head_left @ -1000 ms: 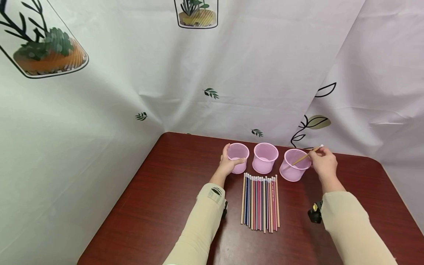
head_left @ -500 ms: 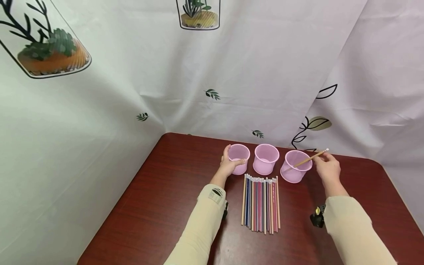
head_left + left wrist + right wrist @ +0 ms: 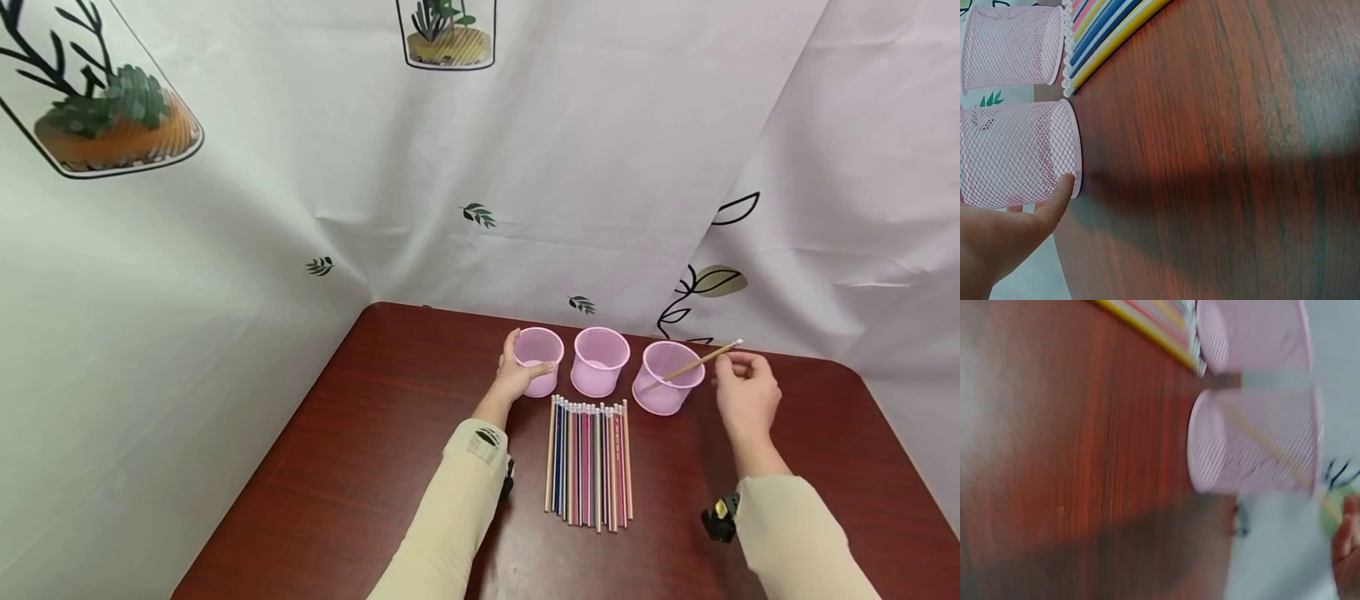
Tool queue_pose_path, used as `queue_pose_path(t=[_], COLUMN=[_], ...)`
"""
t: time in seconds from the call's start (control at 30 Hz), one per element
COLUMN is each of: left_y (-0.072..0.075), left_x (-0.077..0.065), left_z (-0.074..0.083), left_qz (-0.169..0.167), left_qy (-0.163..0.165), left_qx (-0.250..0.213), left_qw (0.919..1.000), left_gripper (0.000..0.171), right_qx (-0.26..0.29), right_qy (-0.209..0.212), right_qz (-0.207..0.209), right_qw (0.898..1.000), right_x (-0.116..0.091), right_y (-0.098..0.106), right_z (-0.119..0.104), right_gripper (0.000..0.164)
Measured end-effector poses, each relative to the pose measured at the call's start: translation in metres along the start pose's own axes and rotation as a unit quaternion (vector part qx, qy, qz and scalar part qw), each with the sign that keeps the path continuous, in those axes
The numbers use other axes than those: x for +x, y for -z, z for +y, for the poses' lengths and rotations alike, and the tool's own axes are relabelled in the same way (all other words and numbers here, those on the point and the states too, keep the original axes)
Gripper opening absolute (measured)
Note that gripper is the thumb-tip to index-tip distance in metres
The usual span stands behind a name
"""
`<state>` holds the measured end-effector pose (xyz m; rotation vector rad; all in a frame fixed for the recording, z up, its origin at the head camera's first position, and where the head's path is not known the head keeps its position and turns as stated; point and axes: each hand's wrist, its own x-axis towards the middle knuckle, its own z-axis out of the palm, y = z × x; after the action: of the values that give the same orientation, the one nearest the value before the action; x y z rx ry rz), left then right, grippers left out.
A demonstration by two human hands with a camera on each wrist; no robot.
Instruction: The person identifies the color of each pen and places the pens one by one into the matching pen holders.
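Observation:
Three pink mesh pencil cups stand in a row. My left hand [image 3: 516, 375] holds the left cup [image 3: 1019, 156], its thumb along the front near the base and its fingers on the far side. The middle cup [image 3: 597, 379] stands untouched. In the right cup [image 3: 658, 395] a yellow pencil [image 3: 701, 360] leans on the rim, eraser end up and pointing right. My right hand [image 3: 748, 400] is just beside that pencil's upper end, its fingers loosely bent and holding nothing. In the right wrist view the same pencil shows blurred through the mesh.
A row of several pencils [image 3: 588, 467] in yellow, blue, pink and other colours lies in front of the cups, erasers toward them. The dark red wooden table [image 3: 360, 433] ends just behind the cups, where a white printed cloth [image 3: 390, 167] hangs.
My right hand has let go of the yellow pencil and drawn back slightly toward the right and the near side. The pencil now rests against the cup's rim. My left hand stays on its cup.

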<state>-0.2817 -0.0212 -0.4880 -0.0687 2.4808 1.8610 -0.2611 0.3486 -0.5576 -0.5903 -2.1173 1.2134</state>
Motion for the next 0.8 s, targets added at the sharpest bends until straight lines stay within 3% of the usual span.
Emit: queue_pose_path(t=[0.1, 0.2, 0.33, 0.47, 0.57, 0.67, 0.8], left_y=[0.001, 0.001, 0.0, -0.001, 0.001, 0.002, 0.001], left_x=[0.0, -0.001, -0.003, -0.005, -0.005, -0.005, -0.004], left_z=[-0.001, -0.002, -0.004, -0.004, -0.003, -0.002, 0.0], left_qz=[-0.003, 0.003, -0.001, -0.001, 0.028, 0.061, 0.079], left_qy=[-0.008, -0.019, -0.038, -0.04, -0.039, -0.048, -0.052], left_qx=[0.0, 0.007, 0.011, -0.005, 0.021, 0.076, 0.129], left_qw=[1.0, 0.9998, 0.9992, 0.9992, 0.9986, 0.9941, 0.9871], left_gripper=[0.092, 0.093, 0.095, 0.101, 0.106, 0.109, 0.112], right_qx=[0.033, 0.027, -0.012, -0.067, -0.11, -0.137, -0.171], right_qy=[0.091, 0.12, 0.087, 0.048, 0.034, 0.028, 0.018], right_qz=[-0.018, -0.093, -0.201, -0.275, -0.292, -0.293, -0.306], right_qw=[0.995, 0.988, 0.976, 0.958, 0.949, 0.946, 0.937], right_x=[-0.029, -0.067, -0.108, -0.127, -0.13, -0.129, -0.128], right_y=[-0.013, -0.021, -0.015, -0.005, -0.005, -0.006, -0.008], right_z=[-0.011, -0.029, -0.067, -0.091, -0.093, -0.091, -0.092], right_gripper=[0.022, 0.019, 0.024, 0.026, 0.027, 0.032, 0.038])
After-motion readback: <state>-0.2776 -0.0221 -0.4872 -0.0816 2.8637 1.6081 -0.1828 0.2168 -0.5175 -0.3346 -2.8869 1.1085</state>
